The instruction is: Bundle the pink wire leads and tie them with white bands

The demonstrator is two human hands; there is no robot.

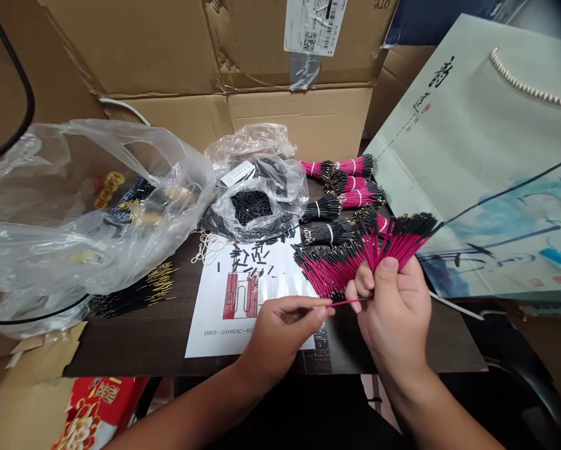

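Note:
My right hand [393,312] grips a fanned bunch of magenta wires with black ends [383,247] above the dark table. My left hand [280,331] pinches one end of a single magenta wire [343,303], whose other end meets my right hand's fingers. Both hands are closed. Below my left hand lies a white printed sheet [228,306] with small black sleeves [249,256] scattered on it.
Tied bundles of magenta and black wires [346,187] lie behind the hands. Clear plastic bags [261,194] hold black parts; a bigger bag [74,212] sits at left. Gold-tipped black wires [139,290] lie nearby. Cardboard boxes [261,112] stand behind, a paper gift bag [496,162] at right.

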